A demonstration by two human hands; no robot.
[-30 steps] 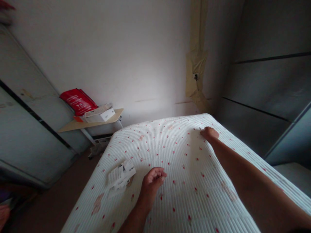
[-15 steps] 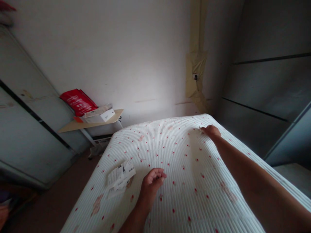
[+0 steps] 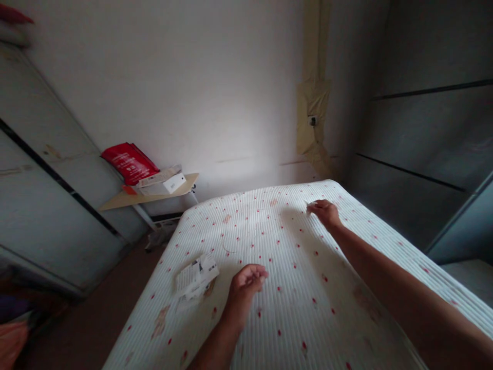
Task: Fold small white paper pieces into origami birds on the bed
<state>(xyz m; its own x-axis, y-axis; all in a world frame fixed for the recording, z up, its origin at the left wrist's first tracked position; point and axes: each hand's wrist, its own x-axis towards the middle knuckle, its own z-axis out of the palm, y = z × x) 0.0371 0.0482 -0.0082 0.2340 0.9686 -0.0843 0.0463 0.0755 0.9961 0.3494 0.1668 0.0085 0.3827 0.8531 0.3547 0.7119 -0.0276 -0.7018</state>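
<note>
A white ribbed mattress cover (image 3: 292,288) with small red dots spreads over the bed in front of me. My right hand (image 3: 324,211) reaches far across it near the back right corner, fingers pinched together on the fabric. My left hand (image 3: 246,282) hovers over the middle of the bed with fingers curled loosely and nothing visible in them. A small heap of white paper slips and cards (image 3: 195,280) lies on the cover just left of my left hand.
A low wooden side table (image 3: 148,196) stands against the back wall at the left, carrying a red bag (image 3: 130,162) and a white box (image 3: 174,183). Grey cabinet panels (image 3: 423,133) line the right wall. Bare floor (image 3: 96,318) runs along the bed's left side.
My right hand has slid a little left along the far part of the cover, still pinching it. My left hand has hardly moved. The view has shifted slightly.
</note>
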